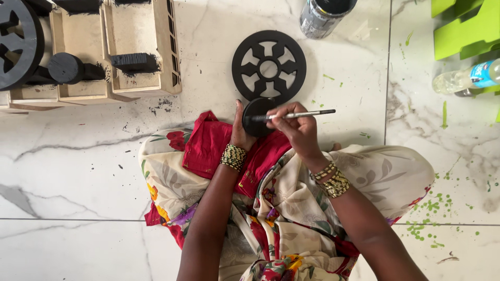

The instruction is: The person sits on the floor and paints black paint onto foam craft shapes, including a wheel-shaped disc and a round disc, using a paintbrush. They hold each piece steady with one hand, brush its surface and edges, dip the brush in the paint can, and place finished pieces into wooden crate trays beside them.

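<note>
Left hand [240, 136] fingers clamp black disc [256, 117] from behind; right hand [297, 130] fingers pinch paintbrush [297, 115] across it.

A small black disc [256, 117] held upright, a paintbrush [297, 115] lying level across it.

Far ahead of you, at the top edge of the floor, stands a round paint tin [324, 15] with a grey printed label around its side and a dark open mouth. Off to your far right lies a clear plastic bottle [465, 78] on its side, wearing a blue and white label [483, 74] near its right end.
</note>
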Action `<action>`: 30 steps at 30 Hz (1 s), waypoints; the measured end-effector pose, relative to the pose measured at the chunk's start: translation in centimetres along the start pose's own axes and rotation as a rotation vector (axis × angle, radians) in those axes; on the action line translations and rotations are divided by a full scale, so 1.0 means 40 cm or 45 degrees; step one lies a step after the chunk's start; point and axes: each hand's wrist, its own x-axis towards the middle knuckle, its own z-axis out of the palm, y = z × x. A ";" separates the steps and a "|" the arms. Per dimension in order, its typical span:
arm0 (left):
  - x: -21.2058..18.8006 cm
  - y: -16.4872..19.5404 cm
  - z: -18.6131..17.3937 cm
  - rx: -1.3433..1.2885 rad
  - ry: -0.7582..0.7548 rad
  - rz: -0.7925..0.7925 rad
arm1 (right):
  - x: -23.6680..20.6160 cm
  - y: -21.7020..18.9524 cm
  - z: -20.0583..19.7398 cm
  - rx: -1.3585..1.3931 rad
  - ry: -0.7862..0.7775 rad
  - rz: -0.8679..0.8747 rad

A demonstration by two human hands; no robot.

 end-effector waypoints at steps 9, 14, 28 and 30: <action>0.006 0.009 0.006 -0.173 -0.131 -0.001 | 0.016 -0.028 -0.047 -0.016 0.123 0.005; 0.002 0.019 0.002 -0.202 -0.022 -0.007 | 0.004 0.026 -0.013 -0.256 -0.084 -0.061; 0.011 -0.003 0.004 -0.074 -0.079 -0.031 | 0.038 0.000 -0.021 -0.106 0.181 -0.081; 0.005 0.010 0.013 -0.099 -0.283 0.021 | 0.064 -0.023 -0.062 -0.098 0.278 -0.153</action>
